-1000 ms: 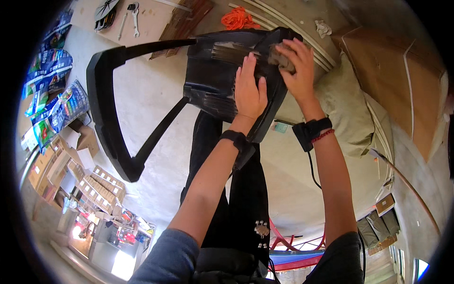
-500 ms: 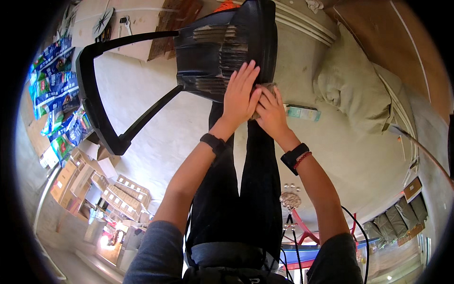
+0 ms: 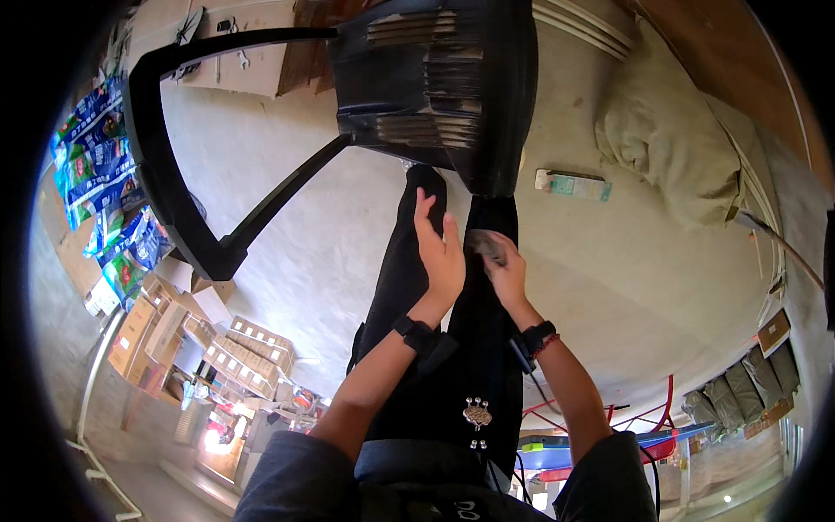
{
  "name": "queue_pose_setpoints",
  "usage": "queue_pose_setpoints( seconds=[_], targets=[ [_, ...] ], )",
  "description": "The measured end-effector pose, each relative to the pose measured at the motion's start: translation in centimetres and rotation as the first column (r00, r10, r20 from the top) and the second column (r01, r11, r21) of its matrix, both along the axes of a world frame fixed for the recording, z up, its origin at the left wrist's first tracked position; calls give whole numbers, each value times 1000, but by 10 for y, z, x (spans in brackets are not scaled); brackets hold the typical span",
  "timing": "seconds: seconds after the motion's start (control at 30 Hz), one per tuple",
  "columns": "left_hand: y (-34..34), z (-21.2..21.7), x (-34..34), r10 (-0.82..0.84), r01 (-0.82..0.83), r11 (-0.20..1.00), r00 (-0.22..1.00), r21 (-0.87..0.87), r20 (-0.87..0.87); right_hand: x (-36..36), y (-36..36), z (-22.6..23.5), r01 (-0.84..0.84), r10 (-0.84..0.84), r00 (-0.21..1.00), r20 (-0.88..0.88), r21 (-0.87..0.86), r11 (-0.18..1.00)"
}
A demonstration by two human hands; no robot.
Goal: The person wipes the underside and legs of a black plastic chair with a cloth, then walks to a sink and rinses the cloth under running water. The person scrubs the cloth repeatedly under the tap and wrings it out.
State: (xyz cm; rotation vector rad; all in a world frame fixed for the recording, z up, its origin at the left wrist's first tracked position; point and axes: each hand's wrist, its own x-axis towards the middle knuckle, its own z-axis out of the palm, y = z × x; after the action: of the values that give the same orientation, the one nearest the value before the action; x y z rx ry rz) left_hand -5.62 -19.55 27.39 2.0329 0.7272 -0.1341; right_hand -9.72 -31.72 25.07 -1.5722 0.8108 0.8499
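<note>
A dusty black chair-like piece [image 3: 496, 96] stands in front of me, with worn, ribbed patches on its near face. A large angular black loop [image 3: 230, 252], like an armrest or handle, sticks out from it to the left. My left hand [image 3: 442, 261] hovers over my legs, fingers apart, holding nothing and clear of the black piece. Just right of it, my right hand [image 3: 507, 274] is closed around a crumpled grey-brown cloth [image 3: 489, 247]. Neither hand touches the black piece.
Blue printed bags [image 3: 96, 165] and cardboard boxes [image 3: 248, 357] are piled at the left. A board with tools [image 3: 239, 61] lies at the far left. On the right are a small pale-green box [image 3: 574, 185] and a big beige sack [image 3: 670, 130].
Both hands have drawn back toward me, off the black piece, the cloth staying in the right one. My left hand has lifted, its fingers spreading. The view has shifted slightly.
</note>
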Motion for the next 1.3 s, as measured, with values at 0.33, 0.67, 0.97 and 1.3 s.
queue_pose_setpoints(
  seconds=[0.33, 0.67, 0.97, 1.3],
  targets=[
    [1, -72, -14, 6, -680, 312, 700, -664, -714, 23, 18, -82, 903, -750, 410, -520, 348, 252],
    [6, -77, 4, 97, -642, 499, 709, -582, -699, 59, 35, -33, 947, -793, 319, -518, 142, 288],
    [4, 32, 73, -83, -343, 235, 925, -909, -370, 157, -16, 83, 525, -495, 846, -195, 463, 714],
    [16, 36, 173, 143, -312, -47, 938, -949, -316, 332, 71, 108, -618, 908, 344, 242, -669, 412]
  ],
)
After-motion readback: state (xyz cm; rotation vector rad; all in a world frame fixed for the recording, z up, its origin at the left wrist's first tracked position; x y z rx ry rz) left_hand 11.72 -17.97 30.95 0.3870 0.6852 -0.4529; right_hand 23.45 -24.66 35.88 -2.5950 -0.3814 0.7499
